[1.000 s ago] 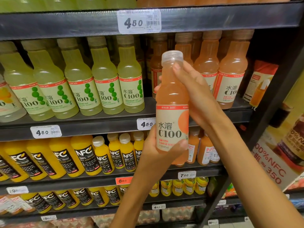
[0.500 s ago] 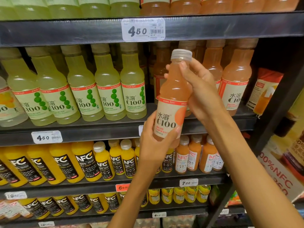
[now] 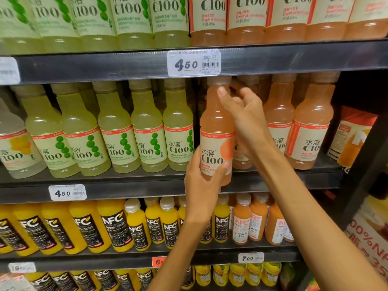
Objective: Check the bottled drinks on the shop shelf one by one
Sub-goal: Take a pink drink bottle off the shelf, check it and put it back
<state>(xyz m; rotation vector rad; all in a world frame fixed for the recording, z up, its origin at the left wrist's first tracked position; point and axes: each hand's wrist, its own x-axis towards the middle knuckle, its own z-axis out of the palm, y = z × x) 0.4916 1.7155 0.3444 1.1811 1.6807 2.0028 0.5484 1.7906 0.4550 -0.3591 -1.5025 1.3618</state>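
An orange-pink C100 bottle (image 3: 217,131) stands upright at the front of the middle shelf (image 3: 126,181), its cap just under the shelf above. My left hand (image 3: 201,181) grips its lower label from below. My right hand (image 3: 245,120) rests against its right side near the neck, fingers loosely curled, thumb on the bottle's shoulder. More orange-pink C100 bottles (image 3: 310,127) stand to the right, and a row of pale green C100 bottles (image 3: 117,131) stands to the left.
The top shelf holds more green and pink C100 bottles (image 3: 207,19). Below stand yellow NFC juice bottles (image 3: 113,225) and orange NFC bottles (image 3: 241,221). A 4.50 price tag (image 3: 193,63) hangs on the upper shelf edge. Cartons (image 3: 350,135) sit at the right end.
The bottle went from tilted in front of the shelf to upright in its row. Both hands moved up and inward with it, and the camera came closer.
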